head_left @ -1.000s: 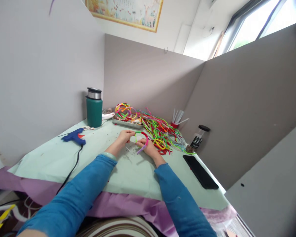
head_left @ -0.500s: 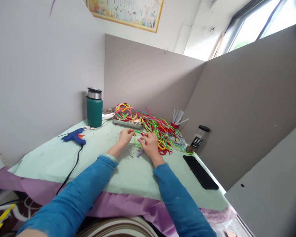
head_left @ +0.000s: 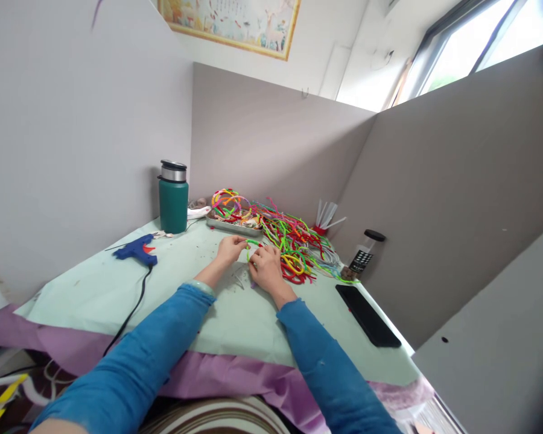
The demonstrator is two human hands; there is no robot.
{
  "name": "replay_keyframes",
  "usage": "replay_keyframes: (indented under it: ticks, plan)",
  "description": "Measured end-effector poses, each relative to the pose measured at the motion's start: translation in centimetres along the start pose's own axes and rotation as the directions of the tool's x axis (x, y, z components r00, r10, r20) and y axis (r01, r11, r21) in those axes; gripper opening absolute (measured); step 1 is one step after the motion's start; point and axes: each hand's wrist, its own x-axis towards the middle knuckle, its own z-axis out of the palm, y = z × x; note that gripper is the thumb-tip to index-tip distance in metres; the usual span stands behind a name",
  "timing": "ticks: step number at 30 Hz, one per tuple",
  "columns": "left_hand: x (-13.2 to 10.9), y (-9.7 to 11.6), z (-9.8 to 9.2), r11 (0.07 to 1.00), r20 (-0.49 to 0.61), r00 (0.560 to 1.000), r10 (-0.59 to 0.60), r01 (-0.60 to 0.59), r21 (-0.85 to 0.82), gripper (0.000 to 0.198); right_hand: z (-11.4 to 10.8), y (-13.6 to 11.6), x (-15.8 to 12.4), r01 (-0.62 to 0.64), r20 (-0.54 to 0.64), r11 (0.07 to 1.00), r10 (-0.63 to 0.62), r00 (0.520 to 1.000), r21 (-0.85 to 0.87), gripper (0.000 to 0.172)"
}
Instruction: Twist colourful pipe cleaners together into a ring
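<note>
A green pipe cleaner (head_left: 252, 242), bent into a curve with a bit of red on it, spans the gap between my hands above the table. My left hand (head_left: 230, 249) pinches its left end between thumb and fingertips. Closed around its lower right part is my right hand (head_left: 266, 268), back of the hand upward, covering much of the loop. Just beyond my right hand spreads a heap of colourful pipe cleaners (head_left: 294, 241). A small grey scrap (head_left: 239, 281) lies on the paper below the hands.
At the left are a blue glue gun (head_left: 134, 249) with a black cord and a green bottle (head_left: 173, 205). A metal tray (head_left: 235, 228) holds coiled pipe cleaners. To the right are a black phone-like slab (head_left: 368, 316) and a tilted clear jar (head_left: 365, 252). Grey partitions enclose the table.
My right hand has shifted slightly left and turned over the loop, now covering more of it. My left hand stays almost in place, still pinching.
</note>
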Motion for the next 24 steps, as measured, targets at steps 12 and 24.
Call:
replay_keyframes:
  ticks: [12, 24]
  plan:
    - [0.3, -0.3, 0.0, 0.989, 0.060, 0.998, -0.009, 0.018, -0.150, 0.029, 0.0, 0.0, 0.3, -0.009, -0.144, 0.983, 0.036, 0.989, 0.181, 0.015]
    - [0.4, -0.5, -0.3, 0.999, 0.022, 0.999, 0.023, -0.023, -0.038, 0.026, 0.1, -1.0, 0.2, 0.140, -0.093, 0.967, -0.123, 0.988, 0.211, 0.019]
